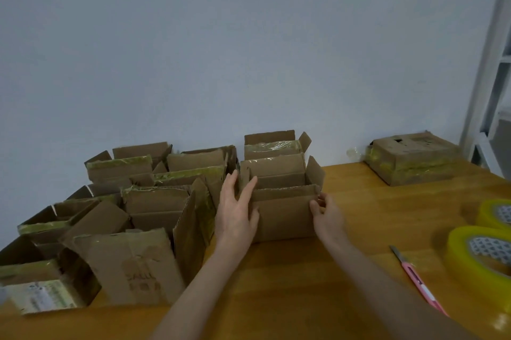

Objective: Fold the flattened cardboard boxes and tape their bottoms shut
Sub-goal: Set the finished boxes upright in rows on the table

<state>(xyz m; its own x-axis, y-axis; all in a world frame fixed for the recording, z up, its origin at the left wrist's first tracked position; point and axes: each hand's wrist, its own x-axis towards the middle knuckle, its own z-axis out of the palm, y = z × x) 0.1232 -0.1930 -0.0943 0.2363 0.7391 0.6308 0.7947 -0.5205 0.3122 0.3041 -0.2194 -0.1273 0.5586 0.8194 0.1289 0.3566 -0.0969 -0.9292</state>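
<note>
Pink knife (pixel 414 279) and tape roll (pixel 481 256) lie nearer than the box, to its right, on the table (pixel 276 284). Box (pixel 282 215) stands upright with its top flaps open. Left hand (pixel 237 209) is flat on its left wall, fingers straight and spread. Right hand (pixel 326 212) has its fingers curled on the box's right front corner. This looks like parking a finished box, so the next move is to let go cleanly. Other boxes (pixel 157 209) crowd just left of it. A sealed carton (pixel 412 158) sits behind it, well right.

Up top and straight across, a plain pale blue-grey wall (pixel 249 49), bare, dimly and evenly lit. Down below, a warm orange-brown wooden counter (pixel 290 290), far edge butted right up against that wall. Off at the right, a white metal shelf frame (pixel 495 63), standing just past the counter's far right corner.
</note>
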